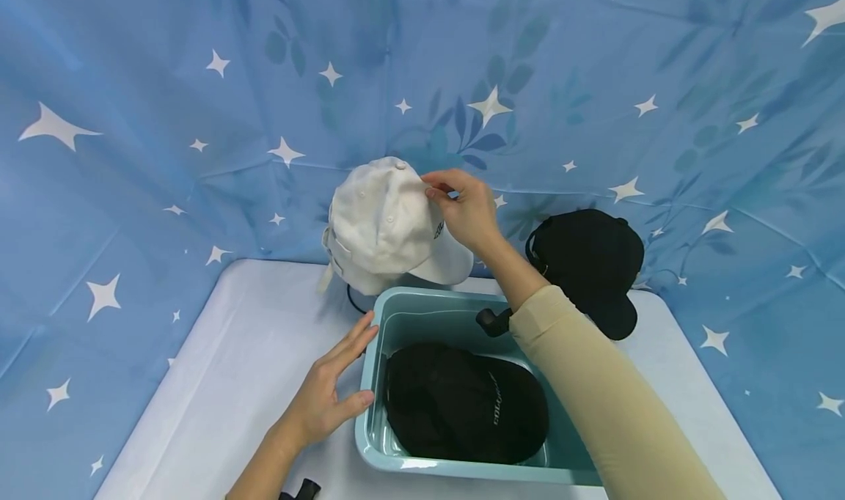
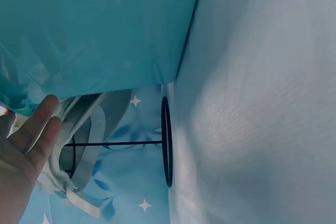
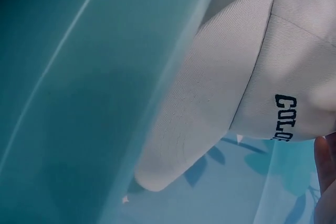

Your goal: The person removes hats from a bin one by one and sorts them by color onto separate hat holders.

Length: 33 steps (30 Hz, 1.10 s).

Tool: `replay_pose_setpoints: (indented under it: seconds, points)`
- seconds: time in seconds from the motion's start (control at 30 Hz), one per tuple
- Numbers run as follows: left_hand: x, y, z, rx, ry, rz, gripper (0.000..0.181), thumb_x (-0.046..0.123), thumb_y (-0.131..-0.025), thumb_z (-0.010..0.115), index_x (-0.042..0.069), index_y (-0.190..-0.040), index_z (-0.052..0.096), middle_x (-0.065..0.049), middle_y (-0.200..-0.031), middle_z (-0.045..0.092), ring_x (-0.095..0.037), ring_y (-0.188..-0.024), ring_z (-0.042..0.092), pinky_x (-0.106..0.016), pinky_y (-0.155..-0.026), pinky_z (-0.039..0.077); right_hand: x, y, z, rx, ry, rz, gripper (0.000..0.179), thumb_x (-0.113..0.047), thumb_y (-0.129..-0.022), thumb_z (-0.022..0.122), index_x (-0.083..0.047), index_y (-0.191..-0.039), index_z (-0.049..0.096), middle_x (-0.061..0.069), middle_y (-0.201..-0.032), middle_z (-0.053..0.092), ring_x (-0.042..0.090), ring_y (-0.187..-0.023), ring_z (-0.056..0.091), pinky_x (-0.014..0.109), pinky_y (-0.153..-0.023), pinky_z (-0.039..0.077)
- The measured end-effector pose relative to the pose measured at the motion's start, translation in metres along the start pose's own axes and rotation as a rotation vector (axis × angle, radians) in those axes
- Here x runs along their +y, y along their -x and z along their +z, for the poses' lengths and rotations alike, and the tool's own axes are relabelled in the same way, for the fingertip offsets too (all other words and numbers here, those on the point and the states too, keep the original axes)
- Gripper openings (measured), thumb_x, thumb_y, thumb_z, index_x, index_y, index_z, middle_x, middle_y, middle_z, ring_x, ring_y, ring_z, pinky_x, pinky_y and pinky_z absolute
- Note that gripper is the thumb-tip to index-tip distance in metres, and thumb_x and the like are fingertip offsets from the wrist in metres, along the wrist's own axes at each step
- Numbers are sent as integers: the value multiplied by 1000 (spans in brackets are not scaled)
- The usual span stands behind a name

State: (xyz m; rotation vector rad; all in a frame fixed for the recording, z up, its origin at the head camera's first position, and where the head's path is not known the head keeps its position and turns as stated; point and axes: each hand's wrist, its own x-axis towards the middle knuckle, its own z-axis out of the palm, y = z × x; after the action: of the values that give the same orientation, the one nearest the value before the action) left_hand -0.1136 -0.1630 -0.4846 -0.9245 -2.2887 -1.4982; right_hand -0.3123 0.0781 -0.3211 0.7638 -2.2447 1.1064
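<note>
Nearest the camera, a tan sleeve (image 1: 614, 397) is slanting over the right side of a pale blue tub (image 1: 429, 320) that is standing on the white tabletop (image 1: 244, 353). Beyond the cuff, the right grip (image 1: 467, 207) is pinching a white cap (image 1: 370, 214), thumb and forefinger close together at the front of its crown. That cap is sitting just past the tub's far rim, its peak pointing down to the right; the left wrist view is showing a thin black wire stand (image 2: 131, 143) running up inside it. The left grip (image 1: 323, 397) is resting spread at the tub's left rim, holding nothing. One black cap (image 1: 436, 405) is lying inside the tub, peak to the right, and another black cap (image 1: 587, 258) is sitting beyond the tub's right side, partly behind the sleeve.

The step in hand is looking like taking hold of the white cap, which is not yet free of its stand. The next move is probably calling for a straight lift to clear the wire, then a carry over the rim, with the left grip steadying the tub, where the cap inside is leaving limited room.
</note>
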Motion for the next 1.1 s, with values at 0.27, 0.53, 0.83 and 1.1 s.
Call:
replay_pose_setpoints:
  seconds: [0.27, 0.53, 0.83, 1.1]
  points:
    - [3, 0, -1, 2, 1, -14, 78, 22, -87, 67, 8, -160, 43, -10, -171, 30, -28, -154, 35, -46, -106, 52, 4, 1, 8, -28, 19, 20, 20, -4, -97, 74, -7, -115, 81, 11, -102, 76, 26, -95, 72, 40, -82, 59]
    - [1, 0, 0, 0, 4, -3, 78, 22, -88, 67, 10, -161, 42, -13, -170, 30, -29, -154, 35, -44, -108, 50, 6, 6, 16, -52, 39, 39, 21, -5, -97, 73, -9, -117, 80, 11, -102, 76, 26, -94, 71, 40, -78, 57]
    - [1, -1, -1, 3, 3, 7, 78, 22, -88, 67, 8, -160, 42, -13, -170, 31, -29, -154, 35, -44, -108, 50, 8, 8, 21, -77, 38, 45, 20, -2, -97, 72, -7, -115, 81, 12, -102, 77, 26, -87, 69, 38, -70, 52]
    - [2, -2, 0, 2, 9, 2, 76, 23, -90, 67, 9, -161, 42, -11, -170, 31, -27, -153, 37, -43, -108, 50, 10, 13, 23, -95, 44, 88, 22, -3, -98, 72, -9, -117, 81, 10, -102, 77, 26, -84, 68, 36, -66, 48]
